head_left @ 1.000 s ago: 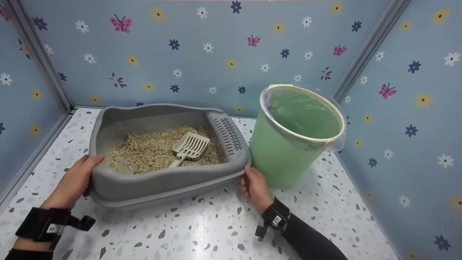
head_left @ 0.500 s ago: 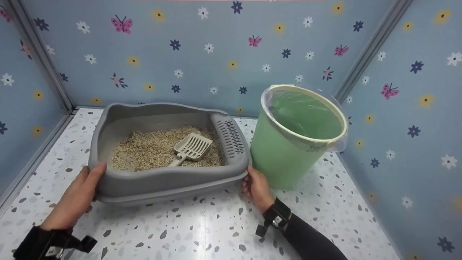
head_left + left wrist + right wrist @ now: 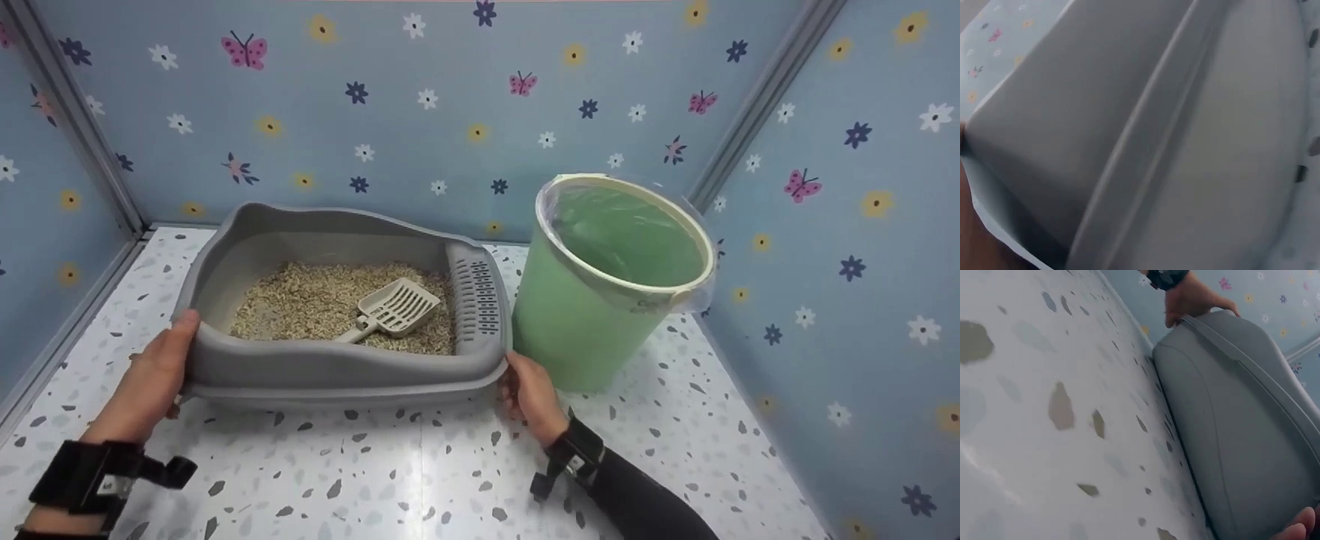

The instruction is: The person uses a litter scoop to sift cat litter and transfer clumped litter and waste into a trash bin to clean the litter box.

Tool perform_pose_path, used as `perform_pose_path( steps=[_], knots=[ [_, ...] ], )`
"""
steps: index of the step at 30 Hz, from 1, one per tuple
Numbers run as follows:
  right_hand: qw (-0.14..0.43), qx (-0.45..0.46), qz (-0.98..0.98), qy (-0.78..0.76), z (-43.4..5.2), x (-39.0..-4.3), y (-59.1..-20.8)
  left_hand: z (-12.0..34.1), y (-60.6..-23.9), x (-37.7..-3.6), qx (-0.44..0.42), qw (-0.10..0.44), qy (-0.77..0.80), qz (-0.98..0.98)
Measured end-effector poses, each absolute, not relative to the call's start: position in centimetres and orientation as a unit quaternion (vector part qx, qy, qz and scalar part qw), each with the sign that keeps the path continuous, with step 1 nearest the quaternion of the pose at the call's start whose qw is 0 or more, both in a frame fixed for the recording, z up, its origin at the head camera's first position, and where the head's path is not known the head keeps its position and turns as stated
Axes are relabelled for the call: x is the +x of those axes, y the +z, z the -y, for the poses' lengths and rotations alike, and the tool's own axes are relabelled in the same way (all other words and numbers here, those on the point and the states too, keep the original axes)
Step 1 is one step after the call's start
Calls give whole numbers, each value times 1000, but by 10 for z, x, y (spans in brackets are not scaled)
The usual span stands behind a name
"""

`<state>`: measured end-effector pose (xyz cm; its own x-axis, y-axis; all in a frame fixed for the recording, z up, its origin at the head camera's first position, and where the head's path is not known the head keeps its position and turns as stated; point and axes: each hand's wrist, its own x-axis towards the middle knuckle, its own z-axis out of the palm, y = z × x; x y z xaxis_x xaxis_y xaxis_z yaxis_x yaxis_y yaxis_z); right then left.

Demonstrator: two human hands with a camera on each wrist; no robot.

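A grey litter tray (image 3: 337, 369) sits on the speckled table, holding beige litter pellets (image 3: 296, 304) and a cream slotted scoop (image 3: 395, 307) that lies in the litter. My left hand (image 3: 159, 369) grips the tray's front left corner, thumb over the rim. My right hand (image 3: 526, 390) holds the front right corner, fingers curled under the rim. The tray's grey outer wall (image 3: 1157, 140) fills the left wrist view. In the right wrist view the tray's front wall (image 3: 1241, 427) runs across, with my left hand (image 3: 1193, 298) at its far end and my right fingertips (image 3: 1297, 531) at the near corner.
A green bin (image 3: 577, 322) with a clear liner stands just right of the tray, close to my right hand. Blue walls with flowers and butterflies (image 3: 420, 112) close in the back and both sides. The white speckled table (image 3: 420, 465) stretches in front of the tray.
The tray has levelled out and shifted slightly left and away from me. Both hands kept their hold on its front corners and moved with it.
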<state>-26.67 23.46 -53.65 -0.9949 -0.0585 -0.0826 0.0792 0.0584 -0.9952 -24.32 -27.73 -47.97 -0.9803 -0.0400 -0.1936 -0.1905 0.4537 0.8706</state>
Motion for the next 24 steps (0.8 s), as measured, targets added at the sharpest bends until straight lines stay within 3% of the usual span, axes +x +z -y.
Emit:
perform_pose_path(
  steps=[4, 8, 17, 24],
  knots=[
    [18, -10, -733, -679, -239, -285, -537, 262, -481, -227, -73, 101, 482, -867],
    [-1, -23, -733, -679, -238, -287, -537, 252, -480, -226, -74, 91, 484, -867],
    [59, -58, -703, -706, -221, -249, -541, 267, -484, -254, -128, 41, 563, -815],
    [22, -21, -726, -687, -228, -276, -539, 237, -486, -249, -143, 72, 605, -780]
  ],
)
